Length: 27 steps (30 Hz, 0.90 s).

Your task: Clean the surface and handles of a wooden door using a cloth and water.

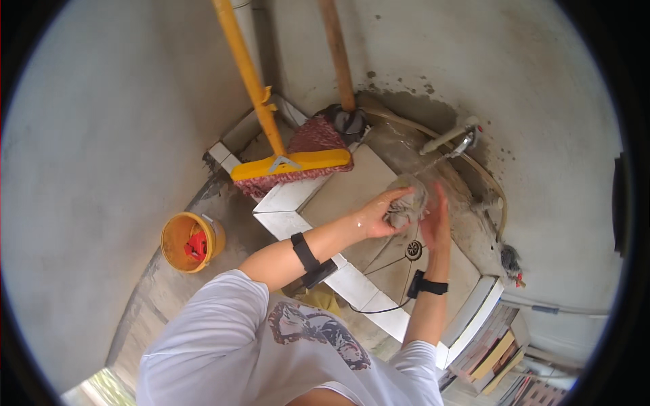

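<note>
Nearest is the white shirt [203,338] of the person, with a dark printed figure on its front. Both forearms reach forward from it, and each one wears a black band, the left band [305,251] and the right band [435,287]. In front of the body stands a low basin, whose rim [352,284] is made of white tiles. In the floor of the basin there is a round drain [413,250]. Above this basin, the left hand [384,214] has its fingers bent around a grey, crumpled-looking thing [405,203]; it is blurred, so I cannot tell exactly what it is. The right hand [435,220] is just beside it, with the fingers fairly straight and open; whether they touch the thing, I cannot tell. To the left, on the floor, stands an orange bucket [218,237] with something red [196,245] inside. Farther, a mop with a yellow head [291,164] leans over the far left corner of the basin. Beyond the hands, a metal tap [462,145] comes out from the wall [535,88], and water runs from it toward the grey thing.
</note>
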Motion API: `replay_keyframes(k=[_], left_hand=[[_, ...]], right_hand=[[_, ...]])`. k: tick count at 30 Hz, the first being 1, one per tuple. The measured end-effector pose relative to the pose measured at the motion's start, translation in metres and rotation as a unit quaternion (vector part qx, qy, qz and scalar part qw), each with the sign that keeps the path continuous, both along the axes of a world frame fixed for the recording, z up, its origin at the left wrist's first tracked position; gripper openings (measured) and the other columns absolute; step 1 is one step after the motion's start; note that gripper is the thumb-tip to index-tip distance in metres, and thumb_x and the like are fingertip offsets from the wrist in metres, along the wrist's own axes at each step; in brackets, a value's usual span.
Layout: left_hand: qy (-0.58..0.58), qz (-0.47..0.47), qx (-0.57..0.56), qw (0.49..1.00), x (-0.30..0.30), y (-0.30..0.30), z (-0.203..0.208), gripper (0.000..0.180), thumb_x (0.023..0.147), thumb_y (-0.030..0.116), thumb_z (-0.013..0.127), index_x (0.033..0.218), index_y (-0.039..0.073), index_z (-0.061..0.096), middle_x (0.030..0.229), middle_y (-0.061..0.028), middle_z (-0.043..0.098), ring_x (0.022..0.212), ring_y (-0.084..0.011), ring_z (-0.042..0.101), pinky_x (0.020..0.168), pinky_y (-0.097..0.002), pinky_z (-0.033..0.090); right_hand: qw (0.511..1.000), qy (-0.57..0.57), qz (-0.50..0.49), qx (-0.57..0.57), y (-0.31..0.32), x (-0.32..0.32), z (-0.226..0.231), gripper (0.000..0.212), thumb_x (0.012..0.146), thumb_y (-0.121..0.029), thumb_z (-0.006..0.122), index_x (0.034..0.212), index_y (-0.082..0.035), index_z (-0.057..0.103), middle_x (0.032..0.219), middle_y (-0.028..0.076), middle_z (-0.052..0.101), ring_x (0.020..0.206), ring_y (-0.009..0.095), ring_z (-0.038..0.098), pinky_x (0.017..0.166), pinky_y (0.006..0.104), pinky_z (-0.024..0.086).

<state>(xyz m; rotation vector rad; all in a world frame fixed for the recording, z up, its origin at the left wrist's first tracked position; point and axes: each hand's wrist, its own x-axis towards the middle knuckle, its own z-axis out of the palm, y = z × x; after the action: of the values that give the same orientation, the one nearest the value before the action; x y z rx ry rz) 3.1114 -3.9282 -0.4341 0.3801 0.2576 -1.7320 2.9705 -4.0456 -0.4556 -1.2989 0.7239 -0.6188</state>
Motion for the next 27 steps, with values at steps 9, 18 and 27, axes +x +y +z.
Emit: replay_keyframes(k=[9,18,27], left_hand=[[-0.015,-0.154,-0.089,0.984,0.000,0.022,-0.020,0.029,0.076,0.029,0.063,0.096,0.010,0.055,0.089,-0.0053,0.059,0.076,-0.0148,0.057,0.045,-0.0180,0.040],[-0.715,-0.215,0.109,0.656,-0.021,0.007,-0.012,0.074,0.060,0.025,0.071,0.111,-0.011,0.031,0.087,-0.0201,0.059,0.076,-0.0289,0.061,0.062,-0.0373,0.049],[-0.877,-0.107,0.050,0.465,-0.036,0.007,-0.044,0.068,0.059,0.020,0.070,0.108,-0.006,0.031,0.091,-0.0245,0.057,0.088,-0.0371,0.056,0.075,-0.0394,0.046]], right_hand=[[0.977,-0.149,0.060,0.140,0.023,0.028,0.003,0.049,0.072,-0.020,0.066,0.113,-0.006,0.042,0.108,0.011,0.050,0.100,0.024,0.051,0.084,0.0346,0.042],[0.976,0.215,0.009,-0.030,0.008,0.055,-0.030,0.020,0.064,-0.008,0.065,0.081,-0.001,0.055,0.071,0.008,0.058,0.065,0.017,0.056,0.060,0.0284,0.045],[0.908,0.360,-0.024,-0.215,-0.003,0.042,-0.041,0.046,0.064,-0.030,0.067,0.097,0.000,0.055,0.090,0.022,0.058,0.083,0.030,0.058,0.074,0.0355,0.045]])
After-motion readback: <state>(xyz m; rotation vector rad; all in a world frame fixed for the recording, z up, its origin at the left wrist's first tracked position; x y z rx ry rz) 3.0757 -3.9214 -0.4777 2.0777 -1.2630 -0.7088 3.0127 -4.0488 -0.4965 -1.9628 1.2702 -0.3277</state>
